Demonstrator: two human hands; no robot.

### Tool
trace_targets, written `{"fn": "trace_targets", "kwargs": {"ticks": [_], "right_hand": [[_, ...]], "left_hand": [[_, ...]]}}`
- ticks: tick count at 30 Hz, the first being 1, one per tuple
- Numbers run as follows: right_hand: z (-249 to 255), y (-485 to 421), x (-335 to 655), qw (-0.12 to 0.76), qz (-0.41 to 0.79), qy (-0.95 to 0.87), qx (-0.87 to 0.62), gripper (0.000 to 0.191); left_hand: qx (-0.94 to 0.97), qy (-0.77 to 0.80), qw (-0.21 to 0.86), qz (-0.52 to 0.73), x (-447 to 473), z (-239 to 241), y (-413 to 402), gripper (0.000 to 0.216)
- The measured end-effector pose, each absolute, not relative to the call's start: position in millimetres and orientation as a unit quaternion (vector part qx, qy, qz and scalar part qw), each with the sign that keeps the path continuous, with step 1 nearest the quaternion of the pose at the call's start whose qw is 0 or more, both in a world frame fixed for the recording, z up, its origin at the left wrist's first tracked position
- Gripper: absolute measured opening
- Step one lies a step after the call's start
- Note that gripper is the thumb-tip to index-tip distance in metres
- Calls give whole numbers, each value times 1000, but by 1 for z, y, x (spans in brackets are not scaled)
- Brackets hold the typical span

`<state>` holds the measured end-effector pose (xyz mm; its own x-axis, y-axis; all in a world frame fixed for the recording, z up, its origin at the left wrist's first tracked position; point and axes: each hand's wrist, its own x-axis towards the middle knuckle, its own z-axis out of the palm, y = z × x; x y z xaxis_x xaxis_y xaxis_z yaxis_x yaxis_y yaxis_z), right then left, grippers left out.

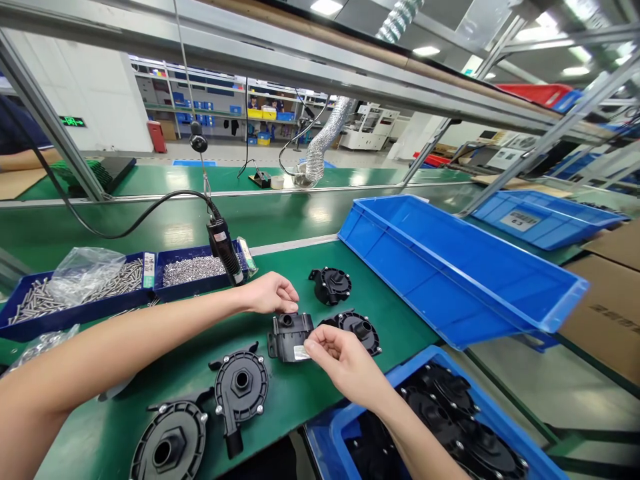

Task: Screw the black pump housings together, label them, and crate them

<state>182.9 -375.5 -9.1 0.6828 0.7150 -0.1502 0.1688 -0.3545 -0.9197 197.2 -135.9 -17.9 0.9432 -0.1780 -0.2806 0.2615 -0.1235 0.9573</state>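
Note:
A black pump housing (293, 337) stands on its side on the green bench, its round port facing up and a white label (301, 352) on its near face. My left hand (273, 293) has its fingers curled against the housing's far top edge. At the label's right end, my right hand (340, 357) is closed with thumb and index finger pinched; its other fingers are folded. Behind my right hand lies another black pump (363, 331), partly covered. A further pump (333, 285) sits farther back. Two more, a pump (242, 383) and a larger-looking pump (173, 447), lie near the front edge.
Dark blue trays of long screws (120, 280) and small metal parts (193, 270) stand left. A black electric screwdriver (225, 247) hangs above them on a cable. A large blue bin (450, 267) stands right. A lower blue crate (340, 433) contains several pumps.

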Motion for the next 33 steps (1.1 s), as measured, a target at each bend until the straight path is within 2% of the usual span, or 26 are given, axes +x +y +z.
{"fn": "trace_targets", "kwargs": {"ticks": [16, 21, 25, 30, 33], "right_hand": [[-9, -375, 178, 454, 234, -297, -807, 28], [-13, -379, 172, 416, 126, -311, -845, 22], [-14, -382, 170, 393, 115, -285, -867, 57], [-8, -372, 163, 337, 112, -285, -890, 66], [-8, -370, 165, 345, 104, -273, -892, 70]], "left_hand": [[735, 28, 658, -159, 196, -17, -138, 47], [744, 23, 651, -150, 195, -18, -138, 43], [754, 12, 644, -132, 192, -19, -141, 38], [795, 8, 599, -93, 182, -14, -149, 28], [801, 8, 592, -88, 178, -9, -150, 25]]}}
